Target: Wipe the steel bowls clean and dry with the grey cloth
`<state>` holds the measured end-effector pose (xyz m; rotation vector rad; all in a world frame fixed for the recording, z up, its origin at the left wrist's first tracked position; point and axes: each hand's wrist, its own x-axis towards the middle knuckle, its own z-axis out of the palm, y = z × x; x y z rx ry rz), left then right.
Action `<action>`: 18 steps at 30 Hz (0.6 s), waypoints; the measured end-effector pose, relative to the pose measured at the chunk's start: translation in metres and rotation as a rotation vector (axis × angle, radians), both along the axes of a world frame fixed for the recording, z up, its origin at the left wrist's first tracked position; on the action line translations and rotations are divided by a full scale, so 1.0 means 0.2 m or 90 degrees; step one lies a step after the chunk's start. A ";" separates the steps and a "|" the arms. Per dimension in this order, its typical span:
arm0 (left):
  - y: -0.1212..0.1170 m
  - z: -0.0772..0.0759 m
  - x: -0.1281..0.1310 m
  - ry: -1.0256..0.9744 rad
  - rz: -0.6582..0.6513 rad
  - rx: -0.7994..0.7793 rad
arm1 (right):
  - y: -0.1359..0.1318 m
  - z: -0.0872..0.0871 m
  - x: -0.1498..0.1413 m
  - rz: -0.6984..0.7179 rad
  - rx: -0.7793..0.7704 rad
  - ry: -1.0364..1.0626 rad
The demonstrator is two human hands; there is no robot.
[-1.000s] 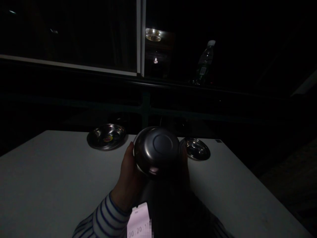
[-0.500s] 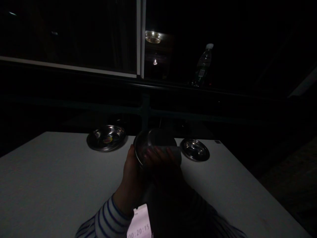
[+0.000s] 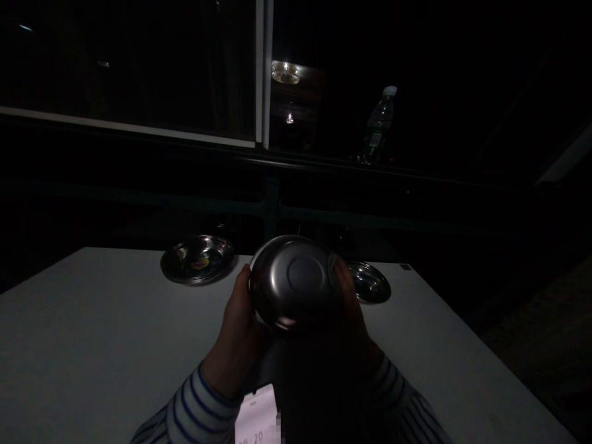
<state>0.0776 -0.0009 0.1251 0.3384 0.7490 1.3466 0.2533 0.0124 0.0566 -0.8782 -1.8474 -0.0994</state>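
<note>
A shiny metal bowl (image 3: 300, 274) is held up over the table, tipped so that its round base faces me. My left hand (image 3: 239, 314) grips its left rim, thumb along the edge. On the bowl's right side, my right hand (image 3: 349, 302) presses a greyish cloth-like piece (image 3: 332, 264) against the metal; only a small edge of it shows, and the palm is lost in shadow. Below the hands lies a lit phone (image 3: 258, 416) showing digits, partly cut off by the frame.
On the white table (image 3: 124, 333), metal plates (image 3: 198, 260) that look stacked stand at the back left. A smaller metal dish (image 3: 371, 283) sits at the back right, partly behind my right hand. A plastic bottle (image 3: 380, 126) stands on the dark window ledge beyond.
My right hand has slid from across the bowl's front to its right side, uncovering the base. My left hand keeps its hold on the rim.
</note>
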 end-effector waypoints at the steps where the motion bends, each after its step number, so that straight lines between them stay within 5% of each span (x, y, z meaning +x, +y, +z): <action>1: -0.01 0.00 0.01 0.010 -0.007 -0.006 | 0.01 0.04 0.01 0.017 -0.077 0.049; 5: -0.03 -0.02 0.05 0.053 -0.049 -0.046 | 0.05 0.21 0.01 0.041 -0.260 0.051; 10: -0.03 -0.05 0.10 -0.024 -0.036 -0.044 | 0.06 0.30 -0.14 0.006 -0.135 -0.224; 14: 0.01 -0.06 0.03 -0.024 0.008 -0.052 | -0.01 0.22 -0.29 0.016 0.020 -0.354; 18: 0.03 -0.03 -0.06 -0.017 0.026 -0.050 | -0.10 0.04 -0.27 0.012 0.147 -0.444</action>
